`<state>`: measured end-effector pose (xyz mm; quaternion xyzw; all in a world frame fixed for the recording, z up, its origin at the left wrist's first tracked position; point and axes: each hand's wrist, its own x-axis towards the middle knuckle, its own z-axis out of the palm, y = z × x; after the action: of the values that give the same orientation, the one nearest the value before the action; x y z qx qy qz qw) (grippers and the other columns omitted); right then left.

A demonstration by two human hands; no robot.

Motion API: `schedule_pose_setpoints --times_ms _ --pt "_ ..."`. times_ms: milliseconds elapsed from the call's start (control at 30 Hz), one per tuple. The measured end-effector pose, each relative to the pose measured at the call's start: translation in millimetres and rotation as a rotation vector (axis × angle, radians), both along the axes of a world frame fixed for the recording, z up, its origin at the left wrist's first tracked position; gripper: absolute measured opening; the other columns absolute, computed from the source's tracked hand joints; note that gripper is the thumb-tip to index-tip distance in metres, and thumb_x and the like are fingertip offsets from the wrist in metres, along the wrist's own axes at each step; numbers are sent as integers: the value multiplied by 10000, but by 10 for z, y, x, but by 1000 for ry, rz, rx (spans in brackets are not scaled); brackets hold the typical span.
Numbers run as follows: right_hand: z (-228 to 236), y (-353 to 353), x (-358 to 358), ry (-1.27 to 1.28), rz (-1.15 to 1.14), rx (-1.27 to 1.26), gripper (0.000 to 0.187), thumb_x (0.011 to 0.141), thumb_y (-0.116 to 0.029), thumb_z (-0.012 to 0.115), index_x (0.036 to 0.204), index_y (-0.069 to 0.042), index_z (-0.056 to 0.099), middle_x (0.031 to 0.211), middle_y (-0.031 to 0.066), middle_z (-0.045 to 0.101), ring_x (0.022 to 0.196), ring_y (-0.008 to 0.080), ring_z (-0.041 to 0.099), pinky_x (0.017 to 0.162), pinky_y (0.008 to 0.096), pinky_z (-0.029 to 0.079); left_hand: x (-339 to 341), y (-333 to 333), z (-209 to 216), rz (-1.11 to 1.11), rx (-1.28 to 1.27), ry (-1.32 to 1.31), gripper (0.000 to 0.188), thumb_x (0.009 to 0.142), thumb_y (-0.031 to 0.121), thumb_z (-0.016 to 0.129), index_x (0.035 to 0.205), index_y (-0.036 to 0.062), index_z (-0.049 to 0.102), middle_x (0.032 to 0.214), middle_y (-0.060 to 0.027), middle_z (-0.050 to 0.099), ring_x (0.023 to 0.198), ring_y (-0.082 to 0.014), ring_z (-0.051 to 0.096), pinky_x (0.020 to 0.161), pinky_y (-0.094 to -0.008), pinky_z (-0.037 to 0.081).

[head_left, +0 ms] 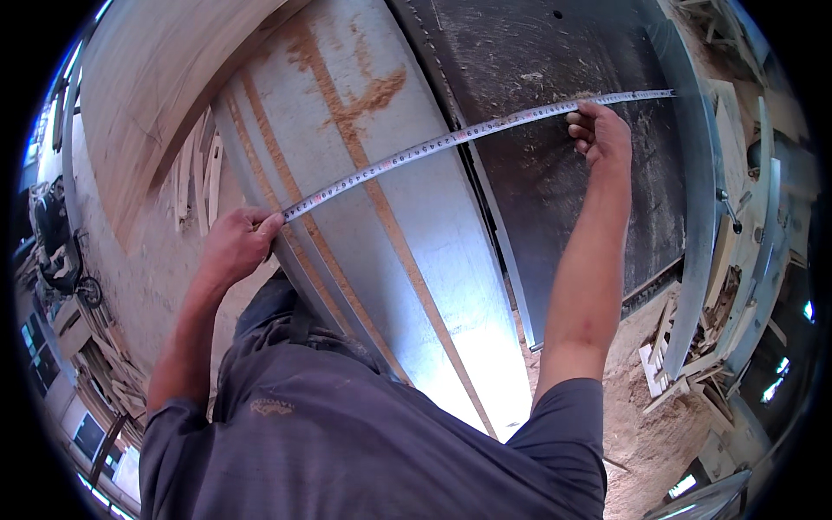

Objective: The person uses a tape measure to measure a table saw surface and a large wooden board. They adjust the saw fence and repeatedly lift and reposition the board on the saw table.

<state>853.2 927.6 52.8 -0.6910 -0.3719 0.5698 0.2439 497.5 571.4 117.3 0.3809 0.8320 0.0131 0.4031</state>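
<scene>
Tape measure (422,149), long axis crosswise, climbs rightward over silver tabletop (438,204), then dark tabletop (537,191). Left hand (243,245) pinches tape at left, forearm slanting up. Right hand (604,132) reaches far, fingers curled at tape; whether gripping, can't tell from here. Three sawdust lines (388,225), one tape.

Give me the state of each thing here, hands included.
Tape measure: drawn out, stretched across both surfaces.
Left hand: closed on the tape measure's left part.
Right hand: fingers curled at the tape measure; grip unclear.
Silver surface: streaked with sawdust.
Dark surface: dusty.
Wood scraps at right: loosely piled.
</scene>
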Motion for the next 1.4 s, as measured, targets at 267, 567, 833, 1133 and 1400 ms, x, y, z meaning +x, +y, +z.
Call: schedule_pose_setpoints --times_ms 267,567,833,1133,1400 --pt "-8 -52 -35 31 -20 23 106 876 -130 653 902 -28 661 731 106 697 529 156 632 393 253 418 23 -60 -79 22 -14 28 323 933 317 585 944 28 729 673 -163 636 659 -311 647 650 -409 485" --pt "-62 -77 -15 80 -39 19 145 882 -165 677 947 -35 679 760 97 698 552 156 638 415 253 473 89 -65 -24 31 57 64 287 914 276 607 953 18 727 745 -199 646 728 -350 644 688 -419 484" --pt "-92 -77 21 110 -27 30 151 888 -176 681 929 -31 683 754 98 702 546 155 642 417 252 494 84 -55 -48 35 62 41 302 911 270 608 942 -10 720 768 -201 657 745 -348 641 699 -426 480" --pt "-75 -89 3 145 -23 58 157 901 -137 650 938 15 667 750 130 697 532 166 645 400 244 489 78 -73 -78 26 91 38 307 913 265 604 906 -26 704 745 -213 634 714 -348 623 684 -429 467" --pt "-38 -118 -9 120 -19 79 173 908 -142 648 959 22 673 757 124 695 561 164 649 433 242 489 103 -70 -70 57 105 24 307 915 254 596 883 -36 691 718 -204 615 679 -328 605 670 -419 460"
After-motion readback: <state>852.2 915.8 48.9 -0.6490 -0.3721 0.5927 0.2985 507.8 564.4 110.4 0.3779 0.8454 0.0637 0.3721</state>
